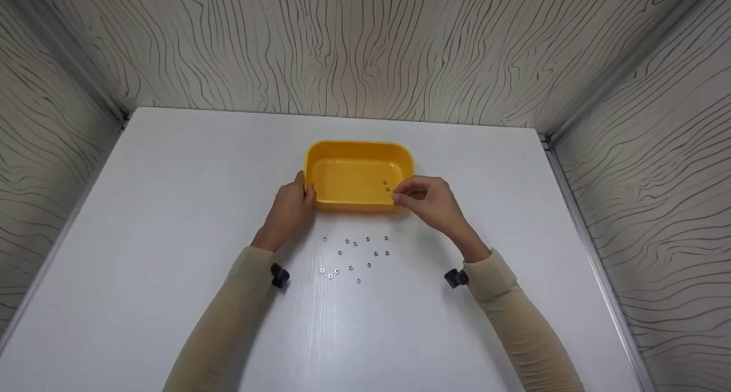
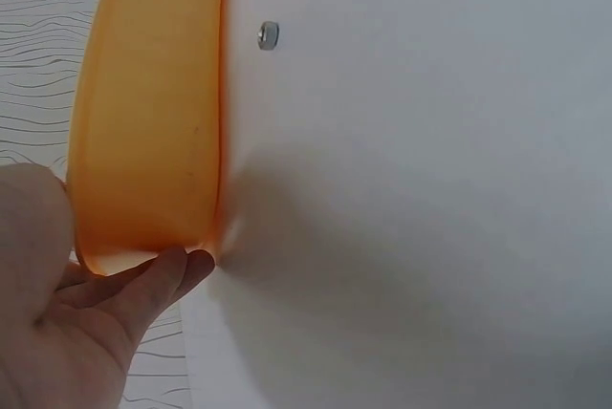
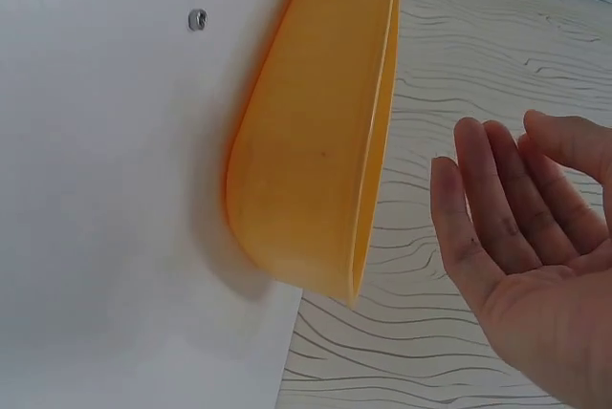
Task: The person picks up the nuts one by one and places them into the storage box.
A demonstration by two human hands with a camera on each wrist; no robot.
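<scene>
My left hand [image 1: 292, 206] grips the left end of a yellow plastic tub [image 1: 354, 204], thumb at the rim. In the left wrist view its fingers [image 2: 153, 290] lie against the tub's end wall. Over the tub's front right corner is my right hand [image 1: 431, 200], fingers bent. The right wrist view shows those fingers [image 3: 492, 199] apart from the thumb, with nothing seen between them, beside the tub's rim. Inside the tub, near that corner, are two small metal nuts [image 1: 388, 190]. Several more silver nuts [image 1: 351, 268] lie scattered on the table in front of the tub.
The white table [image 1: 171, 209] carries the tub toward its back edge. Wood-grain patterned panels [image 1: 342, 49] stand behind and at both sides. A black wrist camera [image 1: 280, 276] sits on the left sleeve and another [image 1: 456, 278] on the right.
</scene>
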